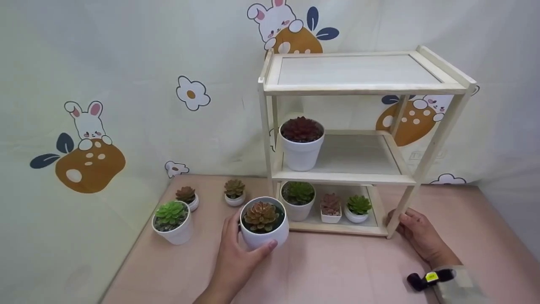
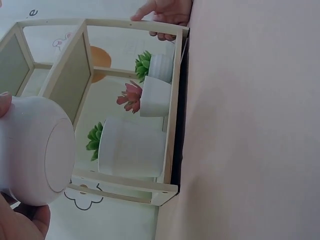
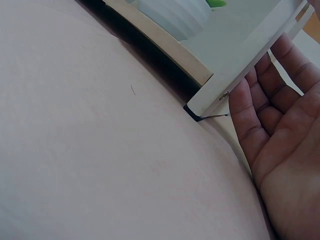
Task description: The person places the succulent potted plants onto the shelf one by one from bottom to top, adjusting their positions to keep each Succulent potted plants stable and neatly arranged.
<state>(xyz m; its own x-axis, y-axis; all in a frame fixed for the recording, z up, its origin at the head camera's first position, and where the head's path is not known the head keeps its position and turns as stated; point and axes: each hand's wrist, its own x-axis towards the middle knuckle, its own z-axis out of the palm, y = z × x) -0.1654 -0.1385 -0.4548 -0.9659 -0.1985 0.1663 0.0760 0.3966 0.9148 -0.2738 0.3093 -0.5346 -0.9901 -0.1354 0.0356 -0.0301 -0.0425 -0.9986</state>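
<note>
My left hand [image 1: 236,257] grips a round white pot [image 1: 268,240] with a brownish-green succulent [image 1: 261,216] in it, fingers and thumb about its sides. The pot is in front of the left end of a pale wooden three-tier shelf [image 1: 341,179]; the left wrist view shows its smooth base [image 2: 60,160]. At the shelf's lower right, my right hand [image 1: 422,236] holds the front leg [image 3: 235,80], fingers behind and along its outer side. A dark red succulent in a white pot [image 1: 302,154] stands on the middle tier, at the left.
On the bottom tier stand a larger green potted succulent [image 1: 298,207], a small pink one [image 1: 330,213] and a small green one [image 1: 357,211]. Left on the pinkish tabletop [image 1: 329,266] are a bright green potted succulent [image 1: 177,232] and two small brownish ones. A patterned cloth [image 1: 147,126] hangs behind.
</note>
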